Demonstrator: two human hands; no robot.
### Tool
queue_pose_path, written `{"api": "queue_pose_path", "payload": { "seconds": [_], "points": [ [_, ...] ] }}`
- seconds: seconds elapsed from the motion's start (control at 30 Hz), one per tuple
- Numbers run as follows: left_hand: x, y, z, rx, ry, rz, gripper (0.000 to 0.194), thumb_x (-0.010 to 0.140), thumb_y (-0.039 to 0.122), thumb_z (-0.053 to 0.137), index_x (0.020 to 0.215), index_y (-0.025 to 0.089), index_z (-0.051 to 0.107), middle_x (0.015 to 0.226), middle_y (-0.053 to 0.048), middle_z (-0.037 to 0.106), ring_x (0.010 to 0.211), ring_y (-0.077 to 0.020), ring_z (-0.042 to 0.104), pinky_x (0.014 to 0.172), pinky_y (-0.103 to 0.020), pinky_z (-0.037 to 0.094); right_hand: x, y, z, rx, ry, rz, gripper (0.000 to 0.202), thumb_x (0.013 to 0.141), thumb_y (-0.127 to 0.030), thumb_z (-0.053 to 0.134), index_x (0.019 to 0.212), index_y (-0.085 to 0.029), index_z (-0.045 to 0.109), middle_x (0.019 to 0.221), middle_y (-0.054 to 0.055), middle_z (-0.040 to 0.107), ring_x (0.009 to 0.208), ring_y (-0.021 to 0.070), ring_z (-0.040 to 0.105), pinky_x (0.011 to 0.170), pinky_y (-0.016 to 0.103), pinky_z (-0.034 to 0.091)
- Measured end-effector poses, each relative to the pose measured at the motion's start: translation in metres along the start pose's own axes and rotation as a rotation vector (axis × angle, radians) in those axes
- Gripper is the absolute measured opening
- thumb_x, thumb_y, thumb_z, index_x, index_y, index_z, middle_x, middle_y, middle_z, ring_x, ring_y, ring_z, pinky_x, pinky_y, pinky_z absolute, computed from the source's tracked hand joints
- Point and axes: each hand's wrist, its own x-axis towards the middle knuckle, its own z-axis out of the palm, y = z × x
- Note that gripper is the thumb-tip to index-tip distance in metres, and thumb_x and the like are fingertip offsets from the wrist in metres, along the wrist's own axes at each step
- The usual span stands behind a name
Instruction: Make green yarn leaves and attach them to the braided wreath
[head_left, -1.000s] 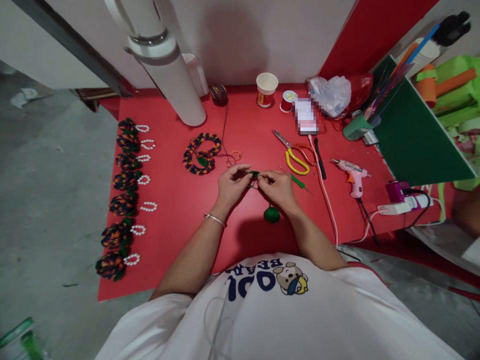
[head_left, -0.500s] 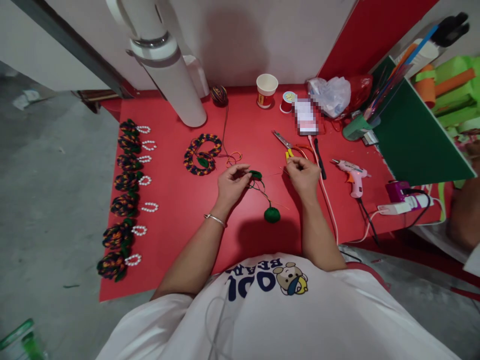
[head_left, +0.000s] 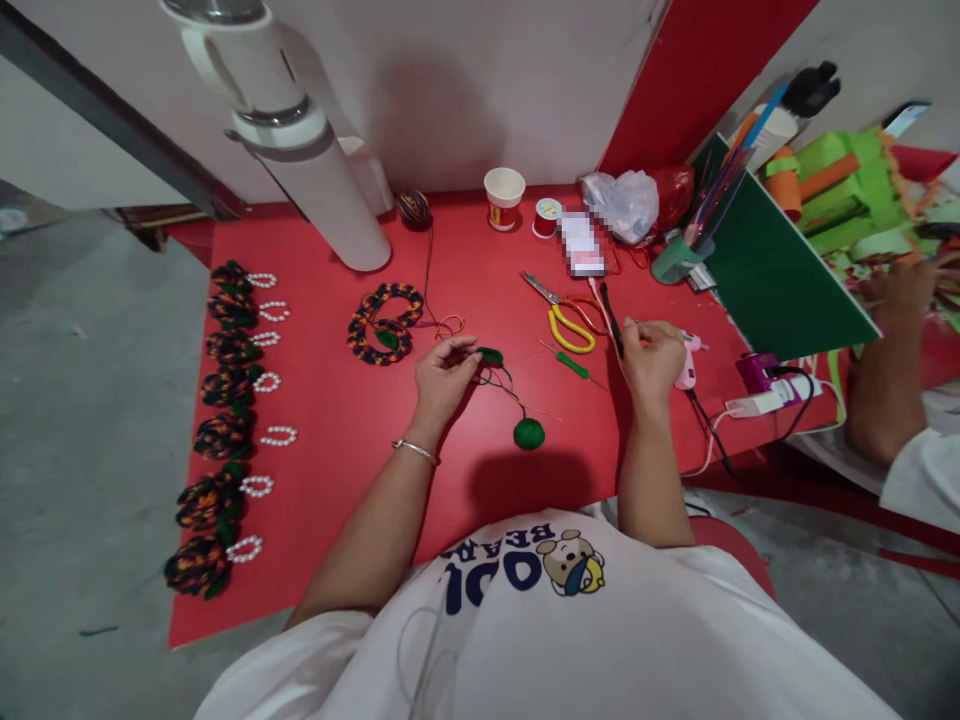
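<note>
My left hand [head_left: 444, 380], with a bracelet at the wrist, pinches a small green crocheted piece [head_left: 490, 356]. Loose green yarn hangs from the piece and runs down to a green yarn ball [head_left: 529, 434]. My right hand [head_left: 654, 360] is off to the right, between a black stick-like tool [head_left: 611, 318] and a pink glue gun [head_left: 688, 372], which it partly covers. Its fingers are curled closed; whatever is in them is too small to make out. Between the hands lie a green-handled crochet hook [head_left: 572, 364] and scissors [head_left: 571, 328] with yellow and orange handles.
Multicoloured crocheted flowers [head_left: 223, 437] and bead loops [head_left: 278, 436] line the left edge. A braided multicoloured strip [head_left: 385, 323], flask [head_left: 315, 180], yarn ball [head_left: 413, 210], paper cup [head_left: 503, 197] and thread spool [head_left: 547, 216] stand farther back. A green board [head_left: 787, 260] and another person's arm [head_left: 889, 350] are at right.
My right hand has moved right, away from the green piece, uncovering the scissors handles and the crochet hook. My left hand keeps its pinch. The whole view has shifted slightly.
</note>
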Motion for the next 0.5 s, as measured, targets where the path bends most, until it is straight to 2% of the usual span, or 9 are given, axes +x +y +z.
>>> {"api": "queue_pose_path", "payload": {
  "seconds": [0.07,0.1,0.17,0.23,0.33,0.4,0.43,0.5],
  "points": [
    [0.000,0.001,0.001,-0.006,0.004,-0.002,0.035,0.065,0.027,0.085,0.097,0.016,0.076,0.081,-0.003,0.073,0.065,-0.0122,0.067,0.053,-0.022,0.057,-0.004,-0.008,0.002,0.119,0.009,-0.001,0.021,0.087,-0.036,0.065,0.095,-0.021,0.077,0.114,0.012,0.070,0.105,0.0270,0.065,0.096,0.050,0.054],
    [0.000,0.002,0.001,-0.008,0.007,0.000,0.035,0.065,0.028,0.085,0.097,0.016,0.076,0.081,-0.003,0.073,0.065,-0.0120,0.066,0.053,-0.022,0.056,-0.008,-0.016,0.006,0.212,-0.036,0.004,0.027,0.084,-0.035,0.069,0.107,-0.023,0.077,0.120,0.011,0.069,0.102,0.0241,0.066,0.091,0.045,0.056],
    [0.000,0.003,0.000,-0.015,0.007,0.007,0.035,0.065,0.028,0.086,0.096,0.015,0.076,0.080,-0.003,0.072,0.063,-0.0114,0.066,0.053,-0.022,0.055,-0.020,-0.038,0.017,0.456,-0.242,0.038,0.046,0.084,-0.034,0.071,0.128,-0.025,0.071,0.115,0.008,0.073,0.087,0.0182,0.067,0.081,0.038,0.058],
    [0.001,0.005,-0.001,-0.029,0.000,0.011,0.036,0.065,0.029,0.087,0.097,0.015,0.075,0.078,-0.002,0.071,0.059,-0.0103,0.063,0.053,-0.022,0.054,-0.035,-0.063,0.029,0.691,-0.482,0.114,0.044,0.086,-0.038,0.071,0.127,-0.023,0.072,0.096,0.006,0.076,0.077,0.0162,0.067,0.077,0.034,0.058],
    [0.002,0.006,-0.003,-0.057,-0.017,0.005,0.038,0.067,0.032,0.088,0.098,0.016,0.074,0.075,-0.001,0.070,0.055,-0.0097,0.060,0.051,-0.023,0.053,-0.055,-0.095,0.046,0.895,-0.758,0.224,0.048,0.079,-0.036,0.079,0.124,-0.022,0.073,0.108,0.008,0.079,0.074,0.0135,0.068,0.068,0.028,0.057],
    [0.002,0.007,-0.005,-0.076,-0.037,-0.014,0.040,0.066,0.034,0.089,0.099,0.016,0.074,0.073,0.001,0.069,0.054,-0.0093,0.060,0.051,-0.023,0.052,-0.062,-0.108,0.053,0.962,-0.950,0.299,0.050,0.078,-0.040,0.081,0.124,-0.022,0.073,0.108,0.008,0.079,0.067,0.0113,0.066,0.055,0.023,0.051],
    [0.003,0.008,-0.005,-0.086,-0.044,-0.024,0.041,0.066,0.034,0.090,0.098,0.016,0.074,0.071,0.001,0.069,0.053,-0.0089,0.060,0.051,-0.023,0.052,-0.063,-0.112,0.055,0.976,-1.015,0.333,0.048,0.078,-0.043,0.081,0.120,-0.021,0.075,0.104,0.007,0.080,0.063,0.0102,0.065,0.050,0.020,0.046],
    [0.003,0.009,-0.006,-0.100,-0.051,-0.041,0.042,0.064,0.036,0.091,0.097,0.017,0.074,0.069,0.002,0.069,0.050,-0.0083,0.058,0.049,-0.022,0.051,-0.064,-0.116,0.060,0.979,-1.046,0.390,0.040,0.079,-0.049,0.080,0.103,-0.018,0.077,0.091,0.007,0.079,0.057,0.0086,0.061,0.043,0.018,0.038]
  ]
}}
